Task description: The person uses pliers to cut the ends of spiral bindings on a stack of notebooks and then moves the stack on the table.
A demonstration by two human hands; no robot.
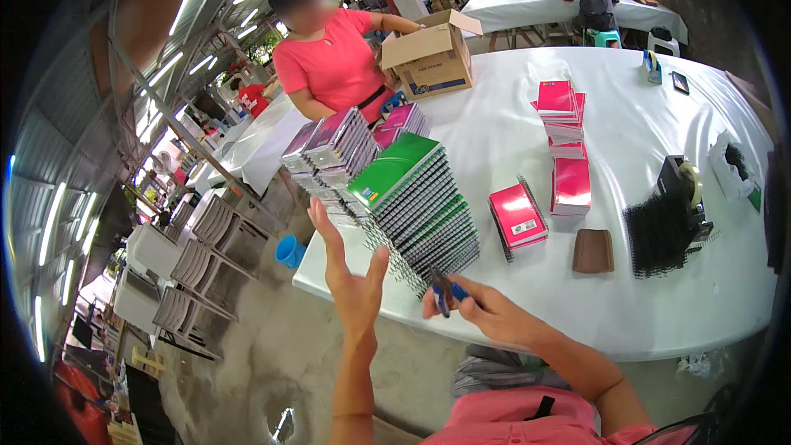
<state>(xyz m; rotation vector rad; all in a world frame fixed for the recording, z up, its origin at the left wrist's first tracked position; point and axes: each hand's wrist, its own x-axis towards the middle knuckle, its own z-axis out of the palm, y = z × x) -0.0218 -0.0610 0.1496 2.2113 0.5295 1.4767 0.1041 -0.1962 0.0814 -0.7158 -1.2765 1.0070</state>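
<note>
In our right hand (486,311), the fingers are clamped on blue-handled pliers (442,288). Our left hand (353,284) is empty, its thumb apart from the raised fingers. From the right hand, we have the tall green-topped stack of spiral notebooks (397,171) near at eleven o'clock, by the edge of the white table (659,309). Farther out, we see a red notebook (517,216) at one, black coils (659,235) at two, and a cardboard box (437,62) at twelve.
</note>
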